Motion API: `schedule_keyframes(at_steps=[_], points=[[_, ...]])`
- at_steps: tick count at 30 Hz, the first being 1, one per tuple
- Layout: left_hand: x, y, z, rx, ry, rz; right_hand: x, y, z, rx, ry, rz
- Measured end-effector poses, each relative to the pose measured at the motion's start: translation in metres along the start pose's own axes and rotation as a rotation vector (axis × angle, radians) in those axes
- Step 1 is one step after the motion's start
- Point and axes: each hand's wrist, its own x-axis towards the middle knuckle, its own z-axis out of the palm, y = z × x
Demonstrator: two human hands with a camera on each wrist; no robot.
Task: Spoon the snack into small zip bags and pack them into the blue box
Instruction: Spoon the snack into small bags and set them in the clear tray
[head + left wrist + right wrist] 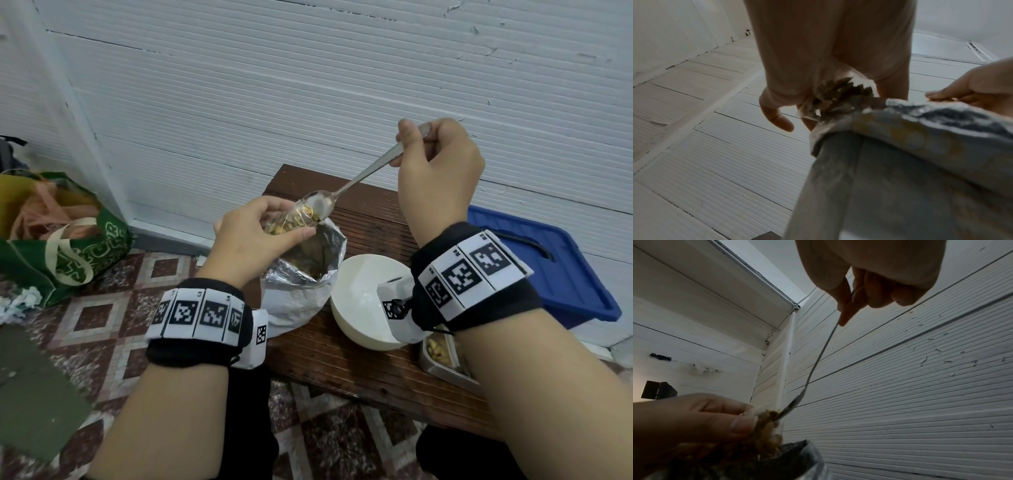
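Overhead, hands grip spoon (356, 178) at zip bag (291, 221) mouth, above foil pouch (301, 274) rim.

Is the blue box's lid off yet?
No, in the head view the blue box sits closed, its lid still on, beyond the right hand.

white ribbed wall (308, 85) behind a dark wooden bench (363, 363) — the floor (113, 329) has red and white square tiles.

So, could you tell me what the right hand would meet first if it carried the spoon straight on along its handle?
Probably the small zip bag held by the left hand; the spoon bowl is already at its mouth.
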Motion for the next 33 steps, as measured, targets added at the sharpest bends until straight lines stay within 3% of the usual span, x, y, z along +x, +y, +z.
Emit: schedule_keyframes(at_steps=[9, 20, 28, 33], points=[[0.0, 0.0, -0.005, -0.113, 0.035, 0.021, 0.002, 0.024, -0.011, -0.056, 0.085, 0.091], [-0.002, 0.013, -0.001, -0.342, 0.128, 0.098, -0.07, 0.042, 0.012, -0.178, -0.241, 0.109], [-0.006, 0.023, 0.009, -0.447, 0.076, 0.145, -0.079, 0.045, 0.014, -0.126, -0.334, 0.16], [-0.01, 0.038, 0.018, -0.5, 0.062, 0.162, -0.072, 0.044, -0.003, 0.024, -0.265, 0.276]])
